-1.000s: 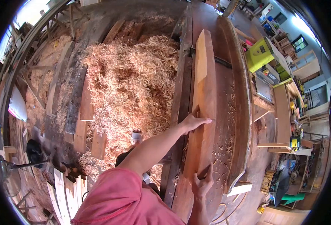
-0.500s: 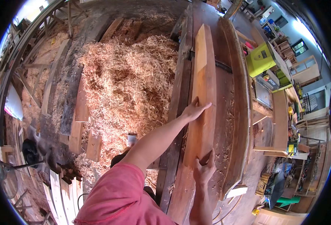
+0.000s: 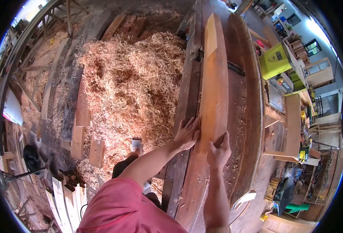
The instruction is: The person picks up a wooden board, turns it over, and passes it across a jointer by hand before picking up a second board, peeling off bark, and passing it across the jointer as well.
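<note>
A long, smooth wooden beam lies lengthwise on the dark brown workbench, with a paler patch near its far end. At the beam's near end, my right hand is closed round the corner, thumb and fingers gripping it. My left hand rests beside the beam's left edge near the same end, fingers spread and pointing away from me, the thumb side close to the wood. Small shavings are scattered over the bench to the right of the beam.
A big heap of wood shavings covers the floor left of the bench. A curved live-edge slab runs along the bench's right side. Further right are a green power tool and a wooden frame. Loose boards lie at left.
The beam has shifted away from me and turned so that its broad face shows more. My left hand has come off its top to the left edge, nearer me. My right hand has moved forward.
</note>
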Demonstrator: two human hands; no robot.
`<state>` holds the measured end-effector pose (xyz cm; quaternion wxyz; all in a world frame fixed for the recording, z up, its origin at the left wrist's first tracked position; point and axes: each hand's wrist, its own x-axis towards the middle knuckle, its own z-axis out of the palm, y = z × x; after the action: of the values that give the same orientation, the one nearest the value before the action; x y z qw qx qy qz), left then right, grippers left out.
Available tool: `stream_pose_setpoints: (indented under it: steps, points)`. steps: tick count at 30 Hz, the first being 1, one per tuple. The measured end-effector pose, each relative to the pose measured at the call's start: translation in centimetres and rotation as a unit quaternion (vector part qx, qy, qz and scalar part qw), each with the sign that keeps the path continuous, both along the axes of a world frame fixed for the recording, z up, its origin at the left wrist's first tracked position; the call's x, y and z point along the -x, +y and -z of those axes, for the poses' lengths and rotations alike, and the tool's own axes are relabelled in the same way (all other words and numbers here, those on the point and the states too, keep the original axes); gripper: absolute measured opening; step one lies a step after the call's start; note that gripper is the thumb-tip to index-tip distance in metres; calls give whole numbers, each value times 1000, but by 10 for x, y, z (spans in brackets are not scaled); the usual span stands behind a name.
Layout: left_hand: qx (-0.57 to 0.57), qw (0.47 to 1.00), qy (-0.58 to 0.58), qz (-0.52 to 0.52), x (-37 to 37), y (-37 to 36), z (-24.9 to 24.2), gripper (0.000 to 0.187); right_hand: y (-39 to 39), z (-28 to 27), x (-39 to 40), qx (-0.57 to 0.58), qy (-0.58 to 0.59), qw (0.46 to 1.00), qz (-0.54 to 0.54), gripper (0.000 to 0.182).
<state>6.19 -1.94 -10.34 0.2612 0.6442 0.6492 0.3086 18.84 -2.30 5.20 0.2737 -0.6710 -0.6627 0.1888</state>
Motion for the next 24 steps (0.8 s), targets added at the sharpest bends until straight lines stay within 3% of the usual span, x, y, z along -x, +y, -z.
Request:
stream_pose_setpoints:
  steps: [3, 15, 24]
  points:
    - [2, 998, 45, 33, 5, -10, 3, 68, 26, 6, 12, -13, -11, 1000, 3, 74]
    - [-66, 995, 68, -14, 0, -7, 9, 67, 111, 18, 42, -32, -48, 998, 20, 68]
    - [-56, 998, 37, 8, 3, -4, 12, 77, 175, 18, 71, -20, -54, 998, 33, 69]
